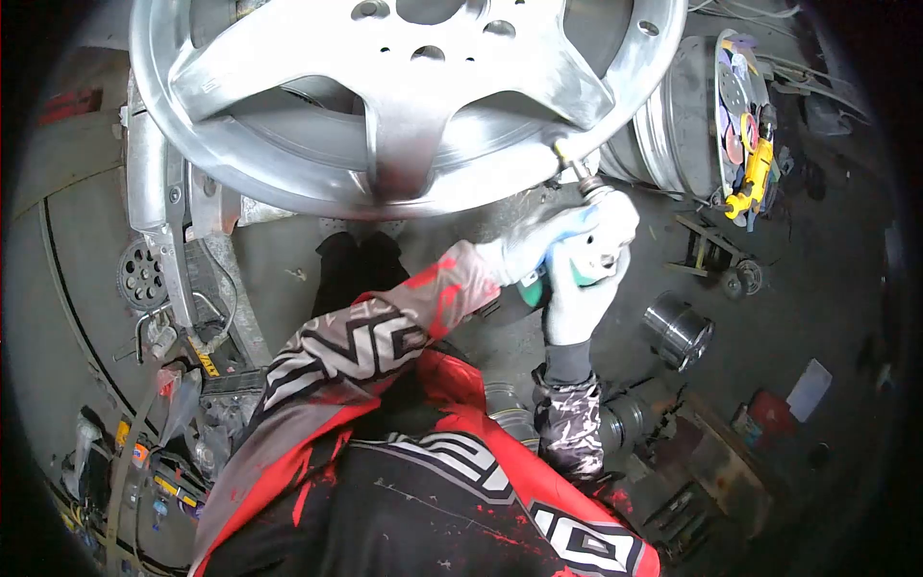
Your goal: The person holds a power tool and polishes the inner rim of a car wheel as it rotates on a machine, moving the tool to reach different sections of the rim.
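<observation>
A large silver alloy wheel (409,144) with wide spokes fills the top of the view. In front of its lower right rim is a die grinder (531,288) with a green body, mostly covered by my hands. Its spindle (582,175) points up and left, and the small tip is at the rim, seemingly touching it. My left hand (538,238), in a white glove, is closed over the front of the grinder and slightly blurred. My right hand (583,306), gloved too, wraps the tool's body just below.
To the right, a yellow power tool (755,178) lies over a round tray of discs (733,91). A shiny metal cylinder (678,330) and a small wheeled stand (711,255) are on the floor. A metal frame (173,221) stands left, above cluttered tools (178,490).
</observation>
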`<action>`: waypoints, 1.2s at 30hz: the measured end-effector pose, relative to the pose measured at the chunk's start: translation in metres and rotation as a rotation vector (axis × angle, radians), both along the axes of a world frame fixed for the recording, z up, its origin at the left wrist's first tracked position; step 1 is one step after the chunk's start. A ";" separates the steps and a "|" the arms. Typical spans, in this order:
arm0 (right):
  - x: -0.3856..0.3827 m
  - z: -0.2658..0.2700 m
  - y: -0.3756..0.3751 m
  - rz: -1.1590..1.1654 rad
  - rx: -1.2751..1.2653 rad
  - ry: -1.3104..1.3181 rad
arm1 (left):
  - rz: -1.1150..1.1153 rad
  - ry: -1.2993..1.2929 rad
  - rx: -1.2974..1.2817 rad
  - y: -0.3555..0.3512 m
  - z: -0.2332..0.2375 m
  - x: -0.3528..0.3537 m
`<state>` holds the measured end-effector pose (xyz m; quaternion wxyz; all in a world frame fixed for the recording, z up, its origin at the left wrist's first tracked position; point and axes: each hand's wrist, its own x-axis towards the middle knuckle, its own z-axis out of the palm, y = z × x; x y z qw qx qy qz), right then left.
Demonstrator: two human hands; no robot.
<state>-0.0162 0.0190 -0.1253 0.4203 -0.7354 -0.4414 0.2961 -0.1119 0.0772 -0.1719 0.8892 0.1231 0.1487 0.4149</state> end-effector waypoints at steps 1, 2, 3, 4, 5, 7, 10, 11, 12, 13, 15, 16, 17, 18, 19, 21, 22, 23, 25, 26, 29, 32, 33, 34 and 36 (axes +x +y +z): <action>-0.001 0.002 0.006 -0.032 0.034 0.033 | 0.013 -0.020 0.007 0.004 0.003 0.003; 0.000 0.001 0.004 -0.031 0.034 0.034 | 0.014 -0.020 0.007 0.002 0.000 0.004; 0.001 -0.001 0.003 -0.019 0.019 0.020 | 0.013 0.012 0.016 0.000 -0.007 0.006; 0.001 -0.002 0.001 -0.005 0.004 0.009 | 0.013 0.046 0.024 -0.001 -0.010 0.006; -0.003 0.000 -0.002 0.043 -0.004 0.025 | 0.017 0.032 0.024 -0.008 -0.006 -0.001; -0.009 -0.003 -0.017 0.095 -0.074 0.044 | 0.108 0.219 0.096 -0.037 -0.023 -0.007; -0.009 -0.001 -0.026 0.152 -0.104 0.143 | 0.086 0.092 -0.055 -0.044 0.001 -0.018; -0.002 -0.001 -0.025 0.145 -0.128 0.156 | 0.110 0.155 -0.067 -0.041 0.011 -0.018; 0.003 0.000 -0.023 0.137 -0.152 0.168 | 0.133 0.218 -0.080 -0.040 0.016 -0.016; 0.002 0.008 -0.015 0.125 -0.092 0.161 | 0.088 0.075 -0.020 -0.030 0.005 -0.004; 0.026 0.004 -0.004 0.100 -0.032 0.194 | 0.016 0.148 -0.076 -0.013 -0.006 0.025; 0.033 0.001 0.002 0.091 0.004 0.225 | -0.057 0.231 -0.133 -0.008 -0.008 0.034; 0.029 0.011 0.010 0.042 0.018 0.320 | -0.056 0.229 -0.132 0.001 0.005 0.031; 0.031 0.013 0.014 0.011 0.021 0.299 | -0.049 0.134 -0.093 0.010 0.019 0.028; 0.030 0.020 0.018 0.013 0.018 0.324 | -0.040 0.039 -0.053 0.016 0.029 0.026; 0.031 0.027 0.017 0.017 0.014 0.348 | -0.026 0.093 -0.003 0.013 0.026 0.033; 0.034 0.028 0.015 0.011 0.014 0.355 | -0.012 0.149 0.047 0.013 0.028 0.031; 0.035 0.028 0.014 0.006 0.011 0.363 | -0.011 0.117 0.071 0.013 0.030 0.031; 0.034 0.031 0.020 0.015 -0.002 0.376 | -0.049 0.124 0.011 0.016 0.033 0.029; 0.034 0.032 0.024 0.021 -0.005 0.385 | -0.092 0.129 -0.040 0.019 0.033 0.031; 0.036 0.027 0.032 0.113 -0.076 0.154 | 0.057 0.012 -0.129 0.017 0.028 0.031; 0.040 0.028 0.033 0.118 -0.055 0.178 | 0.176 -0.174 -0.075 0.019 0.019 0.043; 0.041 0.030 0.032 0.117 -0.033 0.204 | 0.130 -0.078 -0.085 0.018 0.013 0.052; 0.033 0.037 0.032 0.055 -0.052 0.251 | 0.082 0.018 -0.095 0.019 0.017 0.050; 0.034 0.038 0.038 0.139 -0.071 0.121 | 0.142 0.017 0.036 0.020 0.018 0.039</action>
